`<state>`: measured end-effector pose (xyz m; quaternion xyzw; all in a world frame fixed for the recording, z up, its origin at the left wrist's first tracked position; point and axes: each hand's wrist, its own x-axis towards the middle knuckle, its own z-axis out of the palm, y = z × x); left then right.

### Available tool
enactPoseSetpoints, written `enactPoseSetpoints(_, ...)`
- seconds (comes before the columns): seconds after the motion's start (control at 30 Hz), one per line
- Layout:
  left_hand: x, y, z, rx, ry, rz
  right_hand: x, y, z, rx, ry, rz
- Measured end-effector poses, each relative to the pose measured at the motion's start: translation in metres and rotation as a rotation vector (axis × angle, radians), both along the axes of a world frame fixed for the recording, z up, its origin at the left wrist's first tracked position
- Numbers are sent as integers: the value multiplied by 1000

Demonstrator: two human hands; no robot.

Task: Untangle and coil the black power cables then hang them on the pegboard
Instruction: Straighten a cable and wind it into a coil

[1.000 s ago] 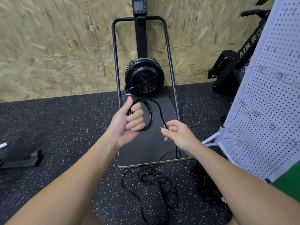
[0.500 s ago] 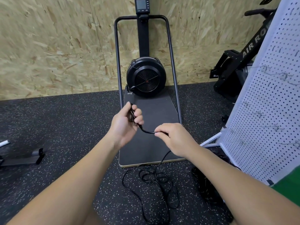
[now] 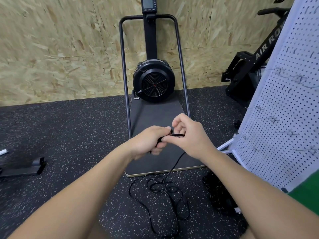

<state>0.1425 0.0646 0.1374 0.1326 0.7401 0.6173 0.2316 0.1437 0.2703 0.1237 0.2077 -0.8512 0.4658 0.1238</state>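
My left hand [image 3: 148,142] grips a small coil of the black power cable, mostly hidden inside its curled fingers. Touching it, my right hand [image 3: 189,135] pinches a short stretch of the same cable [image 3: 177,134] at the fingertips. From under my right hand the cable hangs down to a loose tangle [image 3: 165,192] on the speckled floor below. The white pegboard [image 3: 283,118] with thin metal hooks stands to the right of my hands.
A black fan machine [image 3: 154,81] on a dark platform [image 3: 155,111] with a tube frame stands straight ahead against the chipboard wall. A black air rower [image 3: 248,66] sits behind the pegboard. A dark bundle [image 3: 217,192] lies by the pegboard's foot.
The open loop seen a second ago has closed into my left hand. My right hand has moved left and up until it meets my left hand.
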Motion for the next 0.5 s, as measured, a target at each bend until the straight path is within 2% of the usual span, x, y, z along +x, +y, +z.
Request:
enactPoseSetpoints(0.1, -1, -4, 1, 117, -75, -21, -3, 3, -1, -175, -115, 46)
enactPoseSetpoints(0.27, -4, -5, -2, 252, -127, 18, -10, 7, -9, -214, -165, 47)
enactPoseSetpoints(0.37, -8, -10, -1, 504, -214, 51, -19, 12, -18, -213, -200, 30)
enactPoseSetpoints(0.5, -16, -21, 6, 838, -303, 66, -29, 18, -39, -191, -391, -75)
